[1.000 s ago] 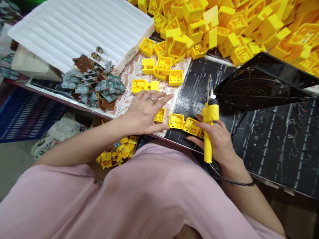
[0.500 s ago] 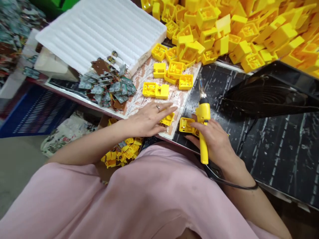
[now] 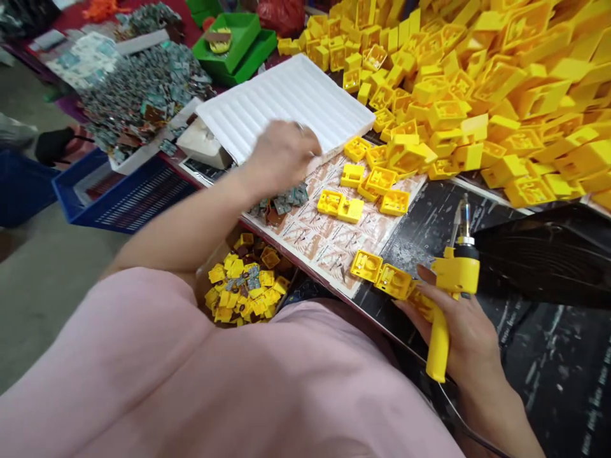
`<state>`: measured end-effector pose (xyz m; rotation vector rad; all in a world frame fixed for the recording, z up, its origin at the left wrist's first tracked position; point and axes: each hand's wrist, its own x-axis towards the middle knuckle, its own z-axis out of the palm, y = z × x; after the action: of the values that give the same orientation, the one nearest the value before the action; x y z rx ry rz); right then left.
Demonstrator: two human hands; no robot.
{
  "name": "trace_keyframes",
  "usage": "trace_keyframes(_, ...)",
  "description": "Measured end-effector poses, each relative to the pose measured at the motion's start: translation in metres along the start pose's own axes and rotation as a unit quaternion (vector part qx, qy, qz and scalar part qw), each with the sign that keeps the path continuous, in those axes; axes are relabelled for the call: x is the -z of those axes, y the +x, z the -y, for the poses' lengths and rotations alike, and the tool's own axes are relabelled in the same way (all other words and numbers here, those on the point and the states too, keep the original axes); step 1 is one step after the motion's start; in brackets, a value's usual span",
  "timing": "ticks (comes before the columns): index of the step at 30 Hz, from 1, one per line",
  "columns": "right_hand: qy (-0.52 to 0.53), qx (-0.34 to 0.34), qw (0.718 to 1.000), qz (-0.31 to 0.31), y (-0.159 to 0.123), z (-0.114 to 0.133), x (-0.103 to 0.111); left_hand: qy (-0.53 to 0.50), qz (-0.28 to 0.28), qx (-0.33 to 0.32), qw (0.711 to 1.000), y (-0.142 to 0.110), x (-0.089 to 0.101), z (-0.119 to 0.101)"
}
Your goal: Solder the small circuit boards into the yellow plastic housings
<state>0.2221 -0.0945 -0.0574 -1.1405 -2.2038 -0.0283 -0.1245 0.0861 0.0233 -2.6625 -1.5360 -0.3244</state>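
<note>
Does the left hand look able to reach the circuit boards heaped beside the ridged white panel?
Likely yes: the left hand seems close, partly hiding the circuit boards, and no cover or barrier shows between.

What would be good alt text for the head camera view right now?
A person's right hand holds a yellow soldering iron beside a row of open yellow boxes on a table. The left hand, blurred, is by a small pile of circuit boards, near a white foam panel; a big heap of yellow boxes fills the top right.
</note>
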Motion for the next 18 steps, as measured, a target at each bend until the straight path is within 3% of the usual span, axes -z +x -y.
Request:
trace_keyframes(2, -0.006, 0.001, 1.000, -0.021, 0.002, 0.003, 0.002, 0.080, 0.059, 0.018, 0.995, 0.020, 0.011, 0.048)
trace_keyframes(4, -0.014, 0.004, 0.999, -0.032, 0.003, 0.004, 0.002, 0.101, 0.138, 0.018, 0.985, 0.034, 0.008, 0.081)
trace_keyframes(6, -0.017, 0.002, 0.999, -0.035, 0.003, 0.005, 0.003, 0.090, 0.190, -0.008, 0.978, 0.041, -0.004, 0.098)
trace_keyframes(8, -0.019, -0.006, 0.999, -0.036, 0.001, 0.004, 0.003, 0.056, 0.186, -0.020, 0.981, 0.042, -0.014, 0.103)
trace_keyframes(10, -0.016, -0.014, 0.999, -0.036, -0.001, 0.003, 0.004, 0.003, 0.117, 0.018, 0.993, 0.038, -0.014, 0.099)
trace_keyframes(14, 0.019, -0.043, 0.998, -0.034, 0.001, 0.006, 0.003, -0.094, -0.047, 0.111, 0.988, 0.022, 0.013, 0.069)
trace_keyframes(18, 0.085, -0.117, 0.988, -0.051, 0.018, 0.021, -0.003, -0.189, -0.096, 0.043, 0.976, 0.002, 0.029, 0.003)
